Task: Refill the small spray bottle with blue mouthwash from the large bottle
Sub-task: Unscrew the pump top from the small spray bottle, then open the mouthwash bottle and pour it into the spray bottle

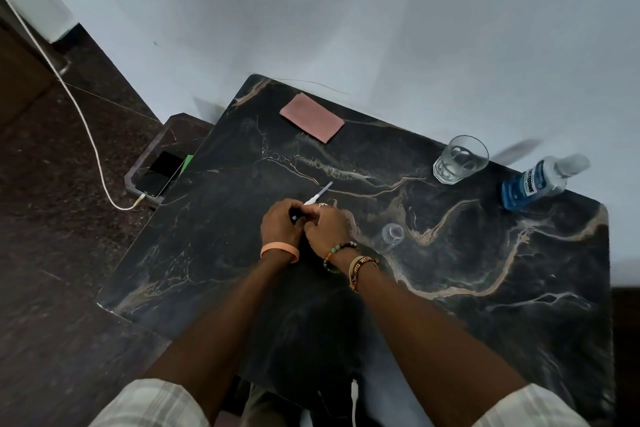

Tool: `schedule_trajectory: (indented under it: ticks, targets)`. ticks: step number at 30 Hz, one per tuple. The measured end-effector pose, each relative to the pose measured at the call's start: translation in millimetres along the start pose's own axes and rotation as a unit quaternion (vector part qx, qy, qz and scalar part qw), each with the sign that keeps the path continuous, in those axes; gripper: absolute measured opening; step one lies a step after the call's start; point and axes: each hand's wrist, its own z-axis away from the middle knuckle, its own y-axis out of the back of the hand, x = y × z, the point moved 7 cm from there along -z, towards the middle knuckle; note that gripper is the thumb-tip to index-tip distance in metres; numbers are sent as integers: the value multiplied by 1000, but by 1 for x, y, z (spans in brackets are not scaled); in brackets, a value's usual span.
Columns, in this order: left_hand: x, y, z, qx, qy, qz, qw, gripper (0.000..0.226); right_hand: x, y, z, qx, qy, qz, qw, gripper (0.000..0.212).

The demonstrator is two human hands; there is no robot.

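We hold the small spray bottle [294, 216] over the middle of the table [485, 329], our left hand [280, 225] curled round its dark body and our right hand [327, 228] pinching the white sprayer [318, 194], whose tube points away from us and looks drawn out. A clear cap [392, 231] lies near our right wrist. We judge the opening nearly done, with all the pouring left. The large bottle [535, 185] of blue mouthwash stands near the far right edge, seemingly capped, with a glass [460, 159] beside it, both well apart from our hands across bare tabletop.
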Motion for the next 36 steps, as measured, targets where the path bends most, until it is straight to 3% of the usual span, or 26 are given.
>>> schedule_trajectory:
  ticks: [8, 15, 21, 29, 32, 36]
  targets:
    - [-1, -1, -4, -23, -4, -23, 999, 29, 7, -8, -7, -2, -7, -5, 1000, 44]
    - [23, 20, -4, 16, -76, -36, 996, 62, -5, 44, -9, 104, 21, -52, 993, 36]
    - [83, 27, -22, 78, -138, -6, 987, 63, -5, 127, -2, 225, 56, -69, 970, 26]
    - [216, -34, -11, 32, -250, 24, 967, 52, 65, 267, 44, 443, 10, -87, 892, 27]
    - [266, -72, 3, -15, -288, 13, 958, 50, 103, 315, 68, 520, -26, -105, 848, 36]
    - [310, -131, 23, -116, -301, -43, 946, 54, 157, 348, 92, 561, -83, -129, 813, 44]
